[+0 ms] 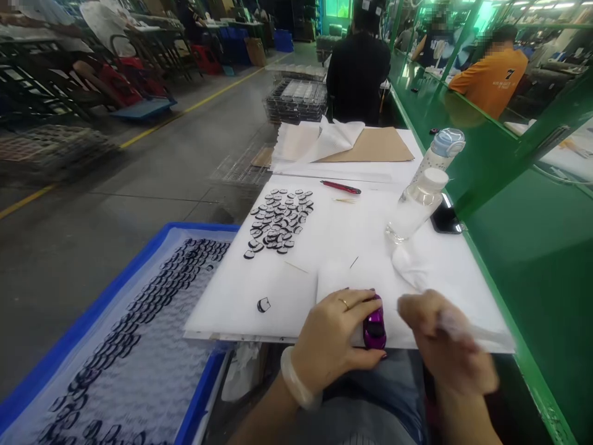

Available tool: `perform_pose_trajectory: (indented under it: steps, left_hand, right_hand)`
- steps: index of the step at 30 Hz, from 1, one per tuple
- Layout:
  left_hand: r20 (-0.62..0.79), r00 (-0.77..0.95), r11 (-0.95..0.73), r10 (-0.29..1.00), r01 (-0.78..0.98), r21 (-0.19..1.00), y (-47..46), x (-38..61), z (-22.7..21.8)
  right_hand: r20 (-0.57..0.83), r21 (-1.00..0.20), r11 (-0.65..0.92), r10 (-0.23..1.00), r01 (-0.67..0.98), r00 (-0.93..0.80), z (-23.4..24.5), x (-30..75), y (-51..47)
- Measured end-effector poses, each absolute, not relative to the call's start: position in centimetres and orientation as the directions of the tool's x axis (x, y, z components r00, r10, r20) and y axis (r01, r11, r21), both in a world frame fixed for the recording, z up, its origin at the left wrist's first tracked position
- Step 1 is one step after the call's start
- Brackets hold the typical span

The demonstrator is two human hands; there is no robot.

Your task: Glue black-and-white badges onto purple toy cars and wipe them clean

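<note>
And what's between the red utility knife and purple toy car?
Head view: thin yellowish sticks near the utility knife, a thin dark stick, then left-hand fingers on the toy car.

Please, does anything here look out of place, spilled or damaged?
No spill or damage is apparent. One small, curved black-and-white piece lies alone, apart from the cluster of similar pieces. Farther back, a thin white sheet is rumpled, unlike the flat brown cardboard.

The right hand [447, 340] is blurred. The purple toy car [375, 334] is partly covered by left fingers [359, 313]. The blue tray [198, 392] is cropped at bottom.
</note>
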State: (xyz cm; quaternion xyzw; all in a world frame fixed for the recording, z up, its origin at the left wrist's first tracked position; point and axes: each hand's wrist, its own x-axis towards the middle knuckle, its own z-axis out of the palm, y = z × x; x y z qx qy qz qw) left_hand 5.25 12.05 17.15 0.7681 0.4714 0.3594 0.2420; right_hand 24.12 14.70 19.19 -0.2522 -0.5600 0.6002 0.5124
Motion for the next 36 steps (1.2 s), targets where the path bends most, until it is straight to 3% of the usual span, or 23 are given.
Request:
perform_pose_trajectory:
  steps: [2, 7, 10, 13, 17, 23, 27, 29, 33, 36]
  left_hand:
    - [0.344, 0.213, -0.403, 0.915, 0.540, 0.739, 12.1, 5.8, 17.2]
    - [0.351, 0.083, -0.341, 0.933, 0.519, 0.784, 12.4, 6.9, 17.3]
    - [0.363, 0.052, -0.335, 0.930, 0.525, 0.783, 12.3, 7.3, 17.5]
    - [0.371, 0.026, -0.330, 0.928, 0.516, 0.790, 12.3, 7.5, 17.6]
    - [0.340, 0.032, -0.310, 0.940, 0.499, 0.809, 12.2, 7.4, 17.9]
    - [0.345, 0.029, -0.313, 0.938, 0.496, 0.810, 12.3, 7.3, 17.7]
    - [0.350, 0.020, -0.312, 0.936, 0.502, 0.806, 12.4, 7.3, 17.5]
    - [0.354, 0.022, -0.314, 0.935, 0.513, 0.799, 12.3, 7.3, 17.4]
    - [0.362, 0.033, -0.323, 0.932, 0.535, 0.781, 12.2, 7.3, 17.4]
    - [0.374, 0.032, -0.330, 0.927, 0.546, 0.770, 12.2, 7.3, 17.4]
  right_hand:
    - [0.367, -0.866, 0.212, 0.884, -0.452, -0.290, 19.3, 24.2, 14.7]
    - [0.216, -0.955, 0.134, 0.925, -0.264, -0.313, 19.1, 23.9, 14.0]
    - [0.342, -0.867, 0.152, 0.874, -0.474, -0.346, 19.9, 24.1, 14.0]
    - [0.405, -0.763, -0.032, 0.754, -0.645, -0.517, 21.0, 24.0, 15.1]
    - [0.304, -0.667, -0.259, 0.762, -0.698, -0.572, 21.0, 23.2, 16.8]
    - [0.222, -0.631, -0.298, 0.815, -0.716, -0.535, 20.4, 22.6, 16.7]
    - [0.213, -0.723, -0.171, 0.867, -0.669, -0.451, 20.5, 23.7, 16.2]
    - [0.111, -0.794, -0.143, 0.921, -0.591, -0.372, 20.5, 24.0, 16.3]
    - [-0.232, -0.854, -0.293, 0.954, -0.431, -0.189, 20.0, 23.4, 17.0]
    - [-0.221, -0.870, -0.220, 0.974, -0.441, -0.048, 20.0, 23.4, 17.4]
